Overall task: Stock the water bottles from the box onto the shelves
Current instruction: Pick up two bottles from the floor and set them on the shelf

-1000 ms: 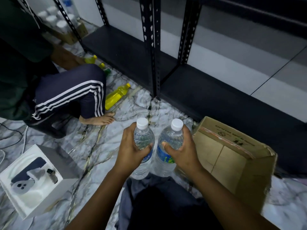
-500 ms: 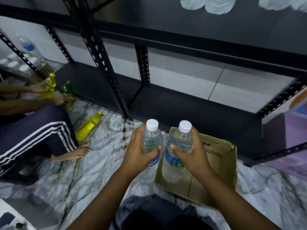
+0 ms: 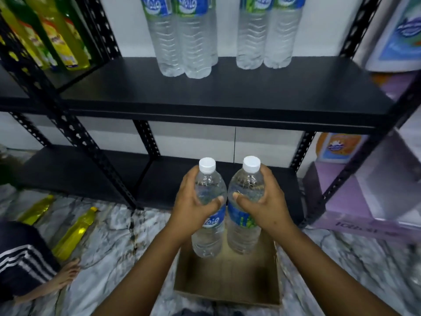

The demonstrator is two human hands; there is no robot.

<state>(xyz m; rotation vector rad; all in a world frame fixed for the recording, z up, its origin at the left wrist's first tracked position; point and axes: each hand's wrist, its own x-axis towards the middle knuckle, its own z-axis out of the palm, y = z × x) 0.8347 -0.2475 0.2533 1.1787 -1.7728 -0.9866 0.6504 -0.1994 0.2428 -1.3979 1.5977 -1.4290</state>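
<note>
Water bottles (image 3: 208, 215), gripped by curled fingers (image 3: 267, 179), hang above box (image 3: 227, 290) before stocked shelf (image 3: 227, 96).

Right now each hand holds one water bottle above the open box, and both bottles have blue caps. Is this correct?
Not quite: the caps are white, as the head view shows. The left hand holds one water bottle and the right hand the other bottle, both above the open box.
</note>
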